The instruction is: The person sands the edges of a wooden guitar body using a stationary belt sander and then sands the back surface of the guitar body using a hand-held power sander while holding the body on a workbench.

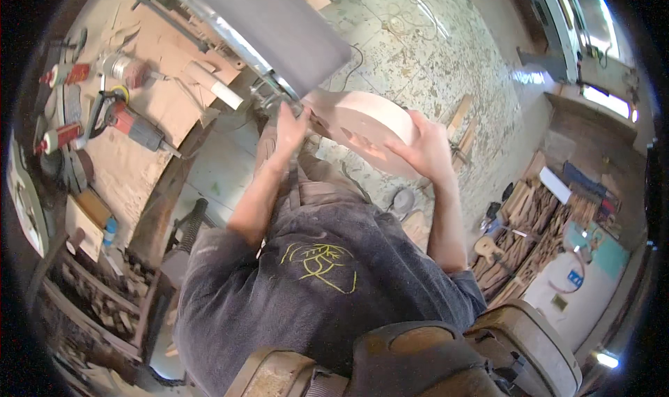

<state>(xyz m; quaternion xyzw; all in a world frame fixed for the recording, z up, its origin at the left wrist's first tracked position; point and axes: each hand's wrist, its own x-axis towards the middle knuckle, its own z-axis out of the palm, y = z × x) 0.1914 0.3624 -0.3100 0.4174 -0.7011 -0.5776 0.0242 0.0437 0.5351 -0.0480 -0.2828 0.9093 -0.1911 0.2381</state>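
Observation:
Both my hands hold a pale, thick wooden piece [355, 125] with a curved edge and dark openings in its face, up against a wide grey sanding belt [279, 20] on a machine with a bright metal edge. My left hand [293, 128] grips the piece's left end, close to the metal fittings [265, 94] below the belt; the exact contact of those fingers is partly hidden. My right hand [428, 153] is wrapped round the right end, thumb on the face. The piece's far left part is hidden behind the belt and hand.
At left, a workbench [167, 45] holds red power tools [136, 125], bottles and board scraps. A shelf of offcuts [104, 299] stands at lower left. Loose boards [460, 115] lie on the speckled floor [425, 62]. A pile of wood strips [523, 243] and a white panel [571, 285] are at right.

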